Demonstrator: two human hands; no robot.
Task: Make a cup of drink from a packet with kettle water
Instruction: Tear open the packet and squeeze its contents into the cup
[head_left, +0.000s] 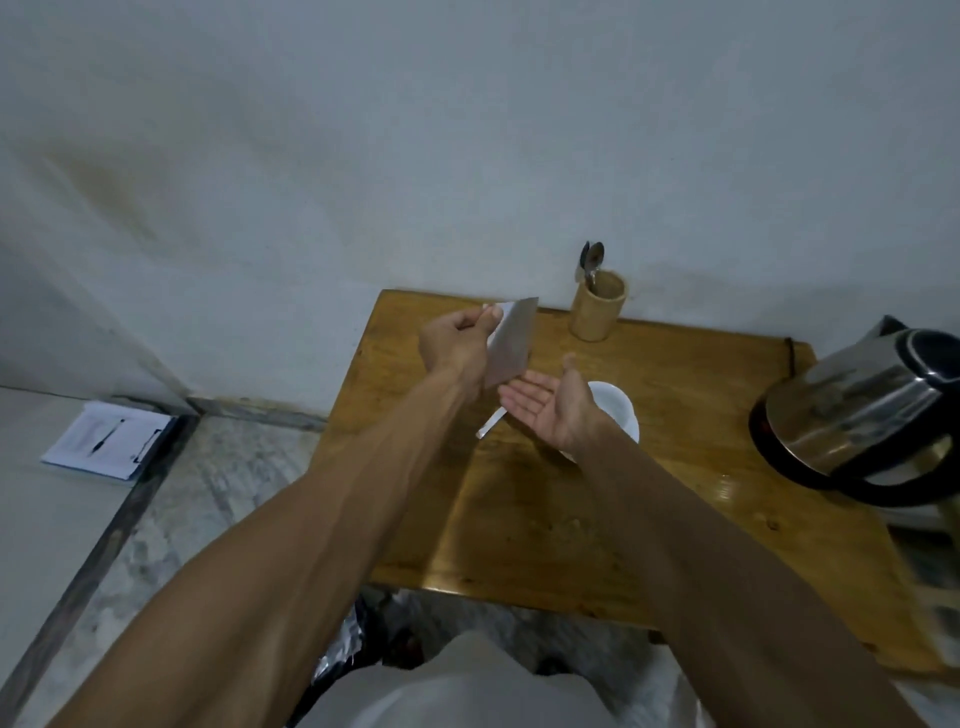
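My left hand (457, 343) pinches the top edge of a silvery drink packet (511, 343), which hangs tilted above the wooden table (571, 519). My right hand (550, 402) is open, palm up, just below and to the right of the packet's lower end, fingers spread and holding nothing. A white cup (621, 410) stands on the table right behind my right hand, partly hidden by it. A thin white strip (491, 423) lies on the table below the packet. A steel kettle (862, 410) with a black lid and base stands at the table's right edge.
A bamboo holder (597, 306) with a spoon (592, 262) stands at the back against the wall. A clipboard with papers (111, 439) lies on the floor to the left. Something dark and foil-like (337, 649) shows under the table's front edge.
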